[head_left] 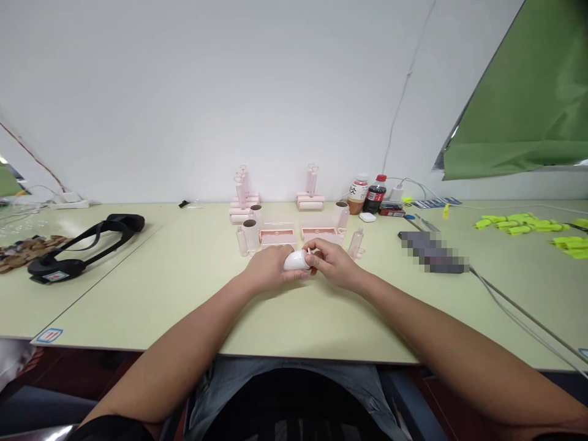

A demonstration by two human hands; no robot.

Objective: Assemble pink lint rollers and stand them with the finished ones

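Above the table, a white lint-roller roll (294,260) lies sideways between my hands. My left hand (271,267) wraps around its left part, thumb below. With fingers pinched, my right hand (331,263) grips the roll's right end, where a small pale piece sticks up. Just beyond my hands are two pink open boxes (277,236) side by side. Brown-rimmed cardboard-core rolls (249,236) stand at both sides of them, along with translucent pink handles (355,243). Farther back, pink roller pieces (310,202) lie near the wall with upright handles on them.
Two drink bottles (375,195) stand at the back right, near a white charger (395,193). A blurred-out dark object (432,251) lies to the right, with bright yellow strips (519,223) beyond. On the left is a black strap headset (87,248) beside brown pieces (30,252).
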